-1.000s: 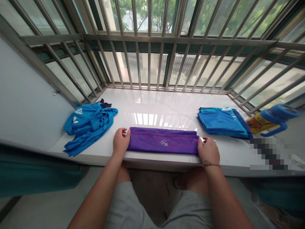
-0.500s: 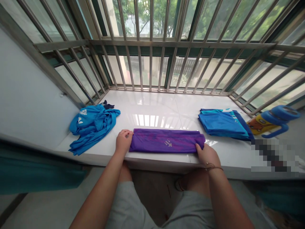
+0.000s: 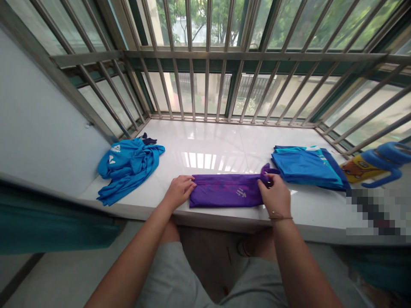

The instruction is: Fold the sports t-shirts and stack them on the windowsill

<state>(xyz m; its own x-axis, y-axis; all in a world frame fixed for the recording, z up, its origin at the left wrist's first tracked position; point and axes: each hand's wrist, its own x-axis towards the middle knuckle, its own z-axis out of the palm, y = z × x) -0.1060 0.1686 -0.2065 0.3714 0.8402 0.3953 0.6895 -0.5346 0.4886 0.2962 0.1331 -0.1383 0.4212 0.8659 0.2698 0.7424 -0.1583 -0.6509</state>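
Since a moment ago, I see the right end of the purple garment [image 3: 226, 194] lifted and carried leftward. It lies along the front edge of the white sill [image 3: 212, 147]. My right hand [image 3: 275, 194] pinches that end; my left hand [image 3: 180, 191] presses the other end flat, fingers loosely together. Folded blue shirts [image 3: 305, 167] lie just right, a crumpled blue shirt [image 3: 128, 164] far left.
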